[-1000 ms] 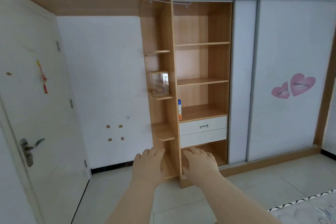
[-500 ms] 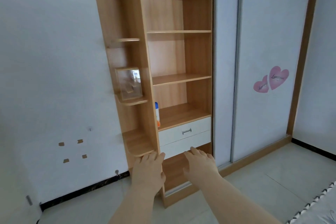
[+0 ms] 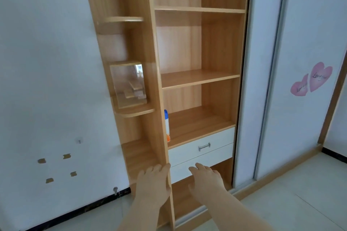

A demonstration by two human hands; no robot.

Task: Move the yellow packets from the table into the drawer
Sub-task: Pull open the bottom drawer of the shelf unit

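Observation:
A white drawer (image 3: 189, 151) with a metal handle (image 3: 204, 146) sits closed low in the open wooden wardrobe; a second white front (image 3: 180, 171) lies right below it. My left hand (image 3: 153, 184) and my right hand (image 3: 205, 179) reach forward side by side in front of the lower drawer front, palms down, fingers relaxed, holding nothing. No yellow packets and no table are in view.
A blue, white and orange spray can (image 3: 166, 125) stands on the shelf above the drawer. A clear box (image 3: 128, 83) sits on a curved side shelf. White sliding doors (image 3: 308, 43) with pink heart stickers (image 3: 311, 80) stand at right. Tiled floor (image 3: 300, 202) lies below.
The view has come closer to the wardrobe and swung right; the door at left has left the frame. Both hands stay stretched forward, now nearer the drawers.

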